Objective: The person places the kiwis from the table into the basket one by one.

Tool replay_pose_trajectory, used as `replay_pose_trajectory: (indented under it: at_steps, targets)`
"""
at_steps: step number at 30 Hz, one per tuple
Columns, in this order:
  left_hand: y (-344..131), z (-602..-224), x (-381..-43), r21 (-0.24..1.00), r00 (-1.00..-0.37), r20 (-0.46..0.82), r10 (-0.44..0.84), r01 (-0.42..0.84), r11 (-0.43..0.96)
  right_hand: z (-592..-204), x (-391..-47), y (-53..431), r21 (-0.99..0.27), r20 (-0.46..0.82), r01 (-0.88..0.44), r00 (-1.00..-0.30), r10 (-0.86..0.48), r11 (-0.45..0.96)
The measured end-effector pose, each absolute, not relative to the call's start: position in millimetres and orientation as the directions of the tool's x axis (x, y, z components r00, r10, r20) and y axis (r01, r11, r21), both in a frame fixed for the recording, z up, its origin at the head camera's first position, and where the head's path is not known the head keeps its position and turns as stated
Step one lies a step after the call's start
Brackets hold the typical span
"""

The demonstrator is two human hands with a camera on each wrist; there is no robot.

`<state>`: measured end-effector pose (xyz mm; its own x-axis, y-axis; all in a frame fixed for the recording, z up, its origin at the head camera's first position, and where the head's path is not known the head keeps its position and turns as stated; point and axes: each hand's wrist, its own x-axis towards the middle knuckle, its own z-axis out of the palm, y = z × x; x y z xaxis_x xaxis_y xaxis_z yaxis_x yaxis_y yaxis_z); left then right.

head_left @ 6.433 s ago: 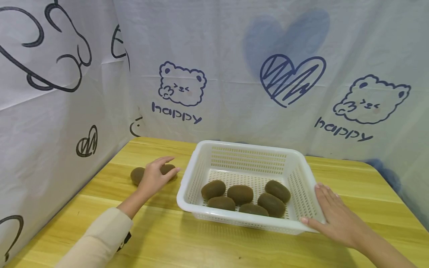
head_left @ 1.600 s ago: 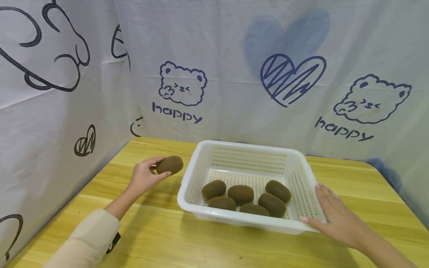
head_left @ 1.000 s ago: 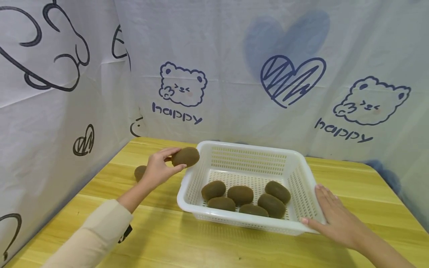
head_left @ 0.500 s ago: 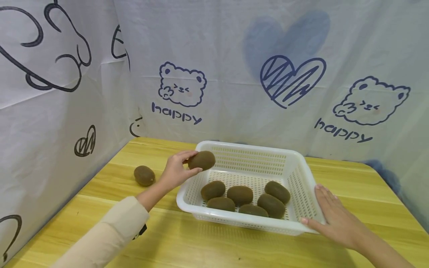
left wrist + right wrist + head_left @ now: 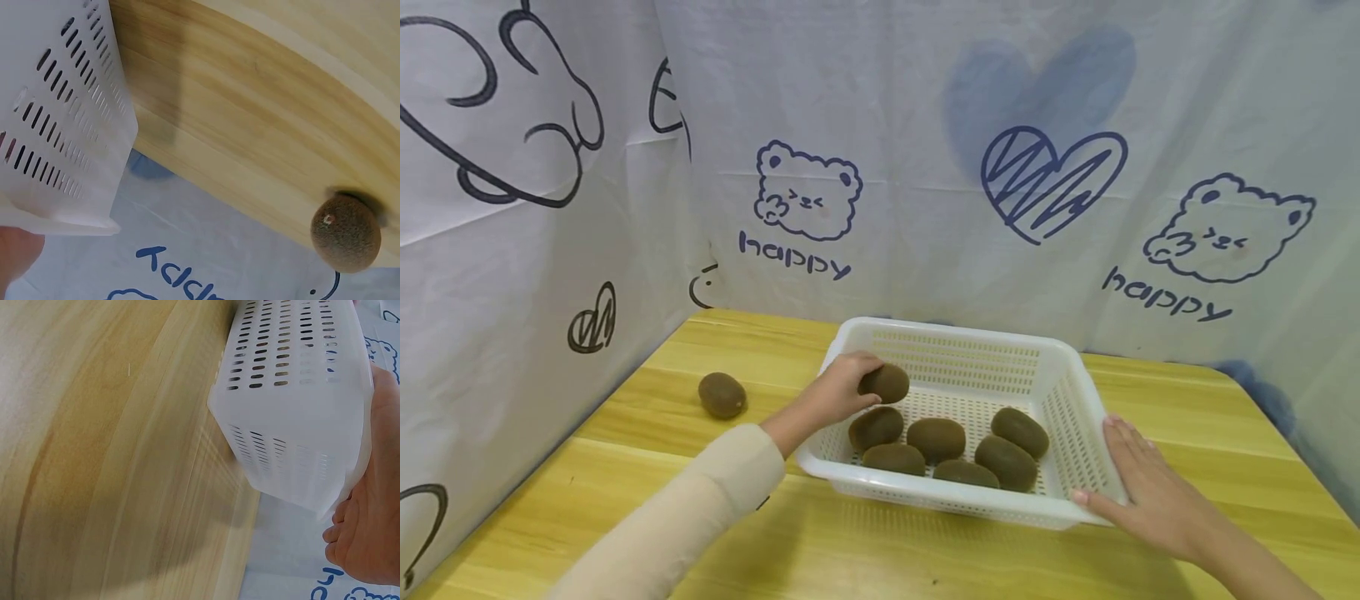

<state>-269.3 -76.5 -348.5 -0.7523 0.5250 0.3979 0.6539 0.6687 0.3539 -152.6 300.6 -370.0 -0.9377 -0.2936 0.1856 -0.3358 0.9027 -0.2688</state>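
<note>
In the head view, my left hand grips a brown kiwi between thumb and fingers, inside the left part of the white plastic basket. Just below the held fruit lies another kiwi, among several on the perforated basket floor. My right hand rests against the basket's right rim, its fingers extended along the side and its thumb at the front corner. Only a little of the left hand shows in the left wrist view, where the held fruit is hidden.
One loose kiwi lies on the yellow wood-grain table, left of the basket. White cloth with drawn bears and hearts hangs behind the table and along its left side.
My left hand picked up a kiwi from the table and carried it rightward over the left rim, then down into the basket. The right hand stays at the right rim.
</note>
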Motion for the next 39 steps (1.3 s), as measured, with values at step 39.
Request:
replay_pose_trajectory:
  at_steps: [39]
  targets:
    - [-85, -345, -266, 0.36, -0.75, 0.544, 0.375, 0.613, 0.703, -369, -152, 301, -0.301, 0.156, -0.315, -0.948, -0.279, 0.9]
